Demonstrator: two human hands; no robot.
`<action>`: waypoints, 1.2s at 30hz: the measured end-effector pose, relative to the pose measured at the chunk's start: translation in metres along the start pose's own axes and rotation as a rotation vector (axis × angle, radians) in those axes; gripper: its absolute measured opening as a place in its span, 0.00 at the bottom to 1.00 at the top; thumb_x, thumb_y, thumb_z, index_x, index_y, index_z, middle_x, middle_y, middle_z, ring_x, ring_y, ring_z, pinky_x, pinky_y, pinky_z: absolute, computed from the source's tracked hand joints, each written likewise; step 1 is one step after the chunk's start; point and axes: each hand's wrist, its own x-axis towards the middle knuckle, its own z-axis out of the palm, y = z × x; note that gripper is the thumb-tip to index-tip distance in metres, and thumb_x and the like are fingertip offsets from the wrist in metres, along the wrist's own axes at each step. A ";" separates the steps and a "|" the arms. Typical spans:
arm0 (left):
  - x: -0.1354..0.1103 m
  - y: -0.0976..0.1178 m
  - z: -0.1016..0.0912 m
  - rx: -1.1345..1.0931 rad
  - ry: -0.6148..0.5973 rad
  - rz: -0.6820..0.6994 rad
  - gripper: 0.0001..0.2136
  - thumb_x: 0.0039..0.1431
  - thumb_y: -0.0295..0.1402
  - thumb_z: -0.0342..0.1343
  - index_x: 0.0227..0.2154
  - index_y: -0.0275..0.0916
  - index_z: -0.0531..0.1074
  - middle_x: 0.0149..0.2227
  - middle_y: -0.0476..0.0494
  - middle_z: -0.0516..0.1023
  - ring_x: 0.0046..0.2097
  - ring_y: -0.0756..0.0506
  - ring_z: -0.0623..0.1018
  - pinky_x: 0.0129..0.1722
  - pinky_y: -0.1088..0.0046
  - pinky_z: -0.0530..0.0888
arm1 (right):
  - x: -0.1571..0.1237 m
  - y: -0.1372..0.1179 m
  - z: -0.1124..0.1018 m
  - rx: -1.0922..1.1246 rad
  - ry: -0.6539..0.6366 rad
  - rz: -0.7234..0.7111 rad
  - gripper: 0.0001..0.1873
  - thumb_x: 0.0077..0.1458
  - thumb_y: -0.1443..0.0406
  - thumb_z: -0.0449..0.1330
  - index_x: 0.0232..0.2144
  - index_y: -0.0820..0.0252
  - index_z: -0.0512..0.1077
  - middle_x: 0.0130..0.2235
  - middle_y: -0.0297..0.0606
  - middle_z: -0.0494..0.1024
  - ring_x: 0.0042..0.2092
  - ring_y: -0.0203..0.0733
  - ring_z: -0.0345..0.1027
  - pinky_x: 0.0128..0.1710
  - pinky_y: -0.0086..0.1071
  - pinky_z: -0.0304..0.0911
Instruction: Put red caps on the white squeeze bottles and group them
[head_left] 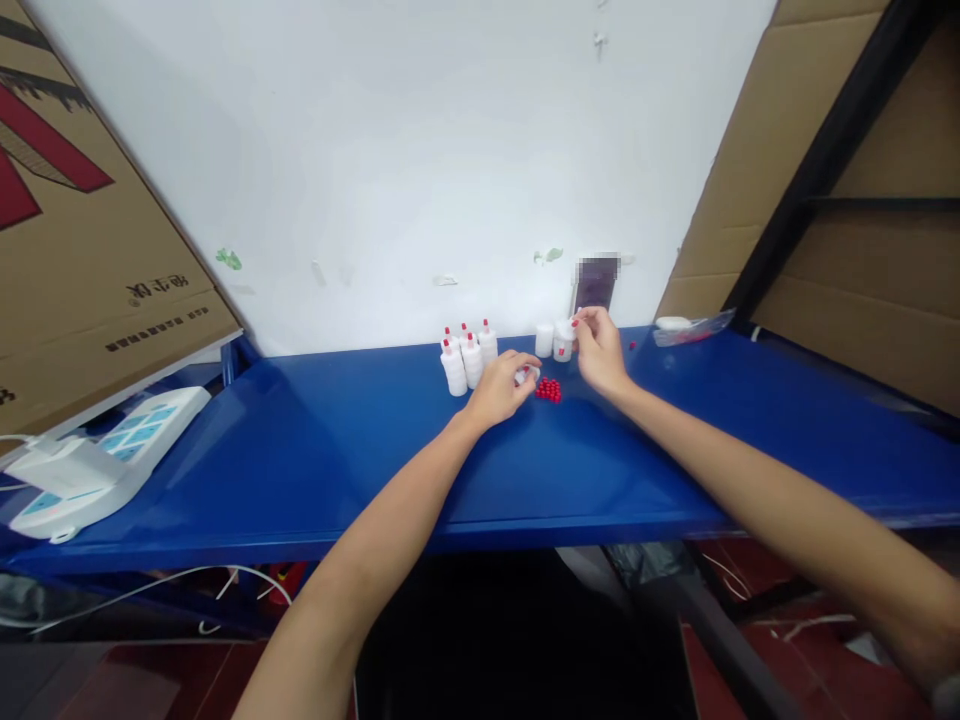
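My left hand (504, 388) is closed around a small white plastic piece (527, 375), partly covered by the fingers, so its exact shape is unclear. Just right of it lies a cluster of small red caps (549, 390) on the blue table. My right hand (602, 355) pinches a small red cap (575, 323) between thumb and fingertips. Beside those fingertips stands a white container (562, 342) with a spot of red on it, and another white container (544, 340) is to its left. Several white squeeze bottles (471, 362) with red tips stand upright left of my left hand.
A dark phone-like slab (596, 284) leans on the white wall behind my right hand. Right of it are a clear plastic bag (694, 328) and a loose red piece (632, 345). A power strip (127, 455) lies at the table's left end, near a large cardboard box (97, 220).
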 end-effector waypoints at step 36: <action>0.006 0.041 -0.015 0.330 0.084 0.423 0.11 0.68 0.25 0.44 0.47 0.39 0.68 0.46 0.40 0.74 0.46 0.45 0.77 0.45 0.67 0.76 | -0.002 -0.070 -0.012 0.842 -0.524 0.704 0.12 0.66 0.61 0.48 0.30 0.55 0.63 0.16 0.21 0.52 0.17 0.30 0.30 0.15 0.23 0.41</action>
